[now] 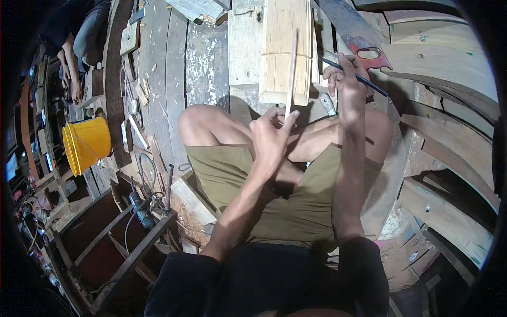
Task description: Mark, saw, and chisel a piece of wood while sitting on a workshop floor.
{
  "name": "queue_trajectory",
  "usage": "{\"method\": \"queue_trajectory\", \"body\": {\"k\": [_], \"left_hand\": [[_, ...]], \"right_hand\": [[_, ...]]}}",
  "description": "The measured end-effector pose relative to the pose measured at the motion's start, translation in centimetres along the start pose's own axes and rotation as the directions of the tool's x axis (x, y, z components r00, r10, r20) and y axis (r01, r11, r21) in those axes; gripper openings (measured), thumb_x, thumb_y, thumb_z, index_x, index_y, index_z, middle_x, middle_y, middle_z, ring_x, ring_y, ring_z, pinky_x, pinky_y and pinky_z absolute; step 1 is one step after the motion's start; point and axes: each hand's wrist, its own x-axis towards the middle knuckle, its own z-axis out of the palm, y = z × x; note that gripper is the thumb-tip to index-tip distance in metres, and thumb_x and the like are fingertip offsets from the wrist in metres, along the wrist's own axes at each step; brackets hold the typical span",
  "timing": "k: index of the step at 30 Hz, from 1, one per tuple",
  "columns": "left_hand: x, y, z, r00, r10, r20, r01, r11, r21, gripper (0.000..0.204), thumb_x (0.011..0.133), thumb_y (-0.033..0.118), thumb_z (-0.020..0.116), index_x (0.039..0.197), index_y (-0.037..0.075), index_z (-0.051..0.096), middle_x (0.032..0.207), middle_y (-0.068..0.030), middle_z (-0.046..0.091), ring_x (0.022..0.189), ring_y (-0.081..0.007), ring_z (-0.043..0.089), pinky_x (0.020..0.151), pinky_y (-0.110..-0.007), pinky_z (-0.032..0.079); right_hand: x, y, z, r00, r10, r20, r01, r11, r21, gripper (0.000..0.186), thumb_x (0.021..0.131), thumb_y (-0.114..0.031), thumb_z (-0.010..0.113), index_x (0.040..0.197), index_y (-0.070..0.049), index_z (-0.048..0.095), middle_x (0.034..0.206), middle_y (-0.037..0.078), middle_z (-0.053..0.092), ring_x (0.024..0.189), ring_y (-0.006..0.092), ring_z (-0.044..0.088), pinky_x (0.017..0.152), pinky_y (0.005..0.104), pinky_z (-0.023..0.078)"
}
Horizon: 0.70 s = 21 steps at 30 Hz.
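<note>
I sit cross-legged with a pale wooden board (274,74) in front of my knees, a thin line crossing its face. My left hand (272,132) pinches the near end of a slim wooden strip (293,61), which points away from me over the board. Beside the board's right edge, my right hand (348,79) is raised with its fingers closed around a long dark pencil (372,86). A handsaw with a red handle (381,58) lies just past that hand. Below it, near my shin, is a tool with a pale rounded handle (327,103), partly hidden.
Curved wooden pieces (443,61) are stacked along the right. A yellow bucket (87,143) stands at left, above a wooden frame (127,264) with a corded power tool (140,208). Offcuts and shavings litter the plank floor (177,79). Another person's hand (75,90) shows at upper left.
</note>
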Motion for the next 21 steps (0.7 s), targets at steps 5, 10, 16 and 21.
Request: {"method": "queue_trajectory", "body": {"k": [5, 10, 16, 21], "left_hand": [[0.5, -1.4, 1.3, 0.994, 0.103, -0.031, -0.101, 0.992, 0.070, 0.027, 0.085, 0.022, 0.074, 0.087, -0.004, 0.070, 0.058, -0.0114, 0.066, 0.046, -0.0113, 0.057, 0.046, -0.029, 0.044], [0.5, -0.4, 0.6, 0.996, 0.087, 0.007, -0.088, 0.994, 0.072, 0.029, 0.084, 0.024, 0.075, 0.091, -0.004, 0.070, 0.061, -0.0122, 0.067, 0.047, -0.0122, 0.059, 0.048, -0.029, 0.045], [0.4, -0.2, 0.5, 0.996, 0.090, -0.010, -0.090, 0.996, -0.007, 0.031, 0.082, 0.024, 0.074, 0.095, -0.003, 0.070, 0.064, -0.0190, 0.066, 0.055, -0.0226, 0.066, 0.054, -0.034, 0.048], [0.3, 0.1, 0.0, 0.999, 0.036, 0.012, -0.035, 0.996, -0.077, 0.024, 0.087, 0.016, 0.069, 0.100, -0.004, 0.069, 0.066, -0.0167, 0.068, 0.057, -0.0150, 0.065, 0.054, -0.030, 0.048]], "right_hand": [[-0.1, 0.0, 0.1, 1.000, -0.014, 0.011, 0.014, 1.000, 0.002, 0.027, 0.095, -0.029, 0.059, 0.092, -0.005, 0.048, 0.065, 0.012, 0.062, 0.042, 0.0071, 0.046, 0.036, 0.0205, 0.032], [0.0, 0.0, 0.2, 1.000, 0.008, -0.016, -0.009, 1.000, -0.018, 0.027, 0.096, -0.029, 0.059, 0.093, -0.005, 0.047, 0.064, 0.012, 0.061, 0.042, 0.0073, 0.046, 0.037, 0.0206, 0.033], [0.0, 0.0, -0.1, 1.000, 0.014, 0.001, -0.014, 1.000, -0.009, 0.025, 0.097, -0.029, 0.058, 0.094, -0.006, 0.047, 0.064, 0.011, 0.062, 0.042, 0.0069, 0.046, 0.037, 0.0207, 0.033], [-0.1, -0.1, 0.4, 1.000, 0.018, -0.017, -0.018, 1.000, 0.011, 0.023, 0.097, -0.027, 0.058, 0.093, -0.007, 0.048, 0.065, 0.011, 0.062, 0.043, 0.0065, 0.047, 0.037, 0.0216, 0.034]]}}
